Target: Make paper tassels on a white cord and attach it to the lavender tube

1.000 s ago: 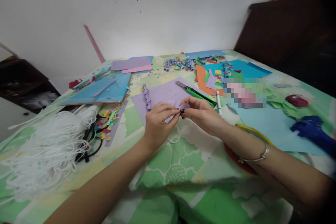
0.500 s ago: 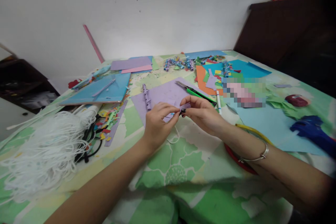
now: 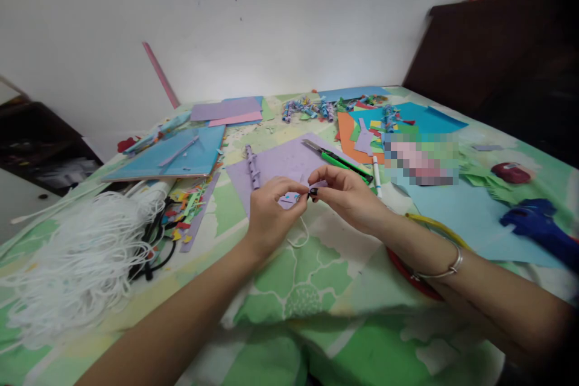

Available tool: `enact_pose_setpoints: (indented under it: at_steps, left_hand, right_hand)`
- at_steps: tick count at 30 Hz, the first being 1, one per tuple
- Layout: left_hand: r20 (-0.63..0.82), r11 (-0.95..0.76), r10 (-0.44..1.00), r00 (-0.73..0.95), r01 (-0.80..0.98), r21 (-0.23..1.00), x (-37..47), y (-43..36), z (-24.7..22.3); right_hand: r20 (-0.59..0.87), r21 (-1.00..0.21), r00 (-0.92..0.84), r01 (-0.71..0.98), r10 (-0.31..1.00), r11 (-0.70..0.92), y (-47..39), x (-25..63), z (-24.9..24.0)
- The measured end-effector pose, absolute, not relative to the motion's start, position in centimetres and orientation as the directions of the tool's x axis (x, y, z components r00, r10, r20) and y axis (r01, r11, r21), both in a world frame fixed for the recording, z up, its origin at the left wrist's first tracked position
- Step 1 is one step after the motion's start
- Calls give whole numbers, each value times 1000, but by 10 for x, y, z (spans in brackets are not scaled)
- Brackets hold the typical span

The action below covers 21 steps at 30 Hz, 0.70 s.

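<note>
My left hand (image 3: 274, 208) and my right hand (image 3: 346, 196) meet at the fingertips over the front of a purple sheet (image 3: 284, 160). Each hand is closed in a pinch. Between them is a small purple paper piece (image 3: 289, 198) with blue marks, mostly hidden by the fingers. A white string (image 3: 296, 243) hangs below the hands onto the cloth. Left of my left hand's knuckles lies a purple paper roll (image 3: 252, 166) with cut tabs. Behind my right hand rest a green cutter (image 3: 339, 161) and a white marker (image 3: 376, 175).
White string (image 3: 85, 259) is piled at the left, beside paper scraps (image 3: 185, 211) and a blue folder (image 3: 176, 154). Small decorated rolls (image 3: 307, 108) lie at the back. Right are coloured sheets, a blue tool (image 3: 538, 223) and a yellow ring (image 3: 436, 228).
The thumbs and fingertips have shifted slightly, and more of the blue-marked paper shows between the left fingers. The objects on the table have stayed in place.
</note>
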State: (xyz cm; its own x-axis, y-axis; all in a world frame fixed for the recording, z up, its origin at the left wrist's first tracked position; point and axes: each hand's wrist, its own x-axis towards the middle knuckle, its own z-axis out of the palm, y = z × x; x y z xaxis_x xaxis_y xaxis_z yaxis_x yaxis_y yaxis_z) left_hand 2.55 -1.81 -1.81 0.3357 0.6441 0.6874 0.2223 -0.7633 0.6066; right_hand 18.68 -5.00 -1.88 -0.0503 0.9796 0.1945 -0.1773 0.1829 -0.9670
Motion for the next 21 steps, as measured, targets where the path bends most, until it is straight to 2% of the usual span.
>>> enact_pose_setpoints:
  at_steps: [5, 9, 12, 15, 18, 21]
  left_hand:
    - [636, -723, 685, 356, 223, 654, 26, -19, -15]
    - [541, -627, 755, 370, 166, 762, 24, -17, -13]
    - [407, -461, 826, 390, 54, 885, 23, -13, -14]
    - [214, -217, 849, 483, -49, 975, 22, -9, -15]
    - [40, 5, 789, 614, -72, 997, 21, -6, -14]
    - [-29, 89, 750, 660, -57, 994, 17, -2, -11]
  right_hand:
    - [215, -961, -24, -185, 976, 207, -50, 187, -20]
    - [232, -957, -33, -188, 972, 222, -52, 187, -17]
    - [264, -952, -44, -175, 963, 253, -53, 188, -14]
    - [314, -943, -101, -151, 944, 297, -53, 189, -13]
    - [352, -933, -156, -130, 923, 334, -53, 190, -12]
    - [393, -920, -179, -72, 902, 386, -53, 191, -12]
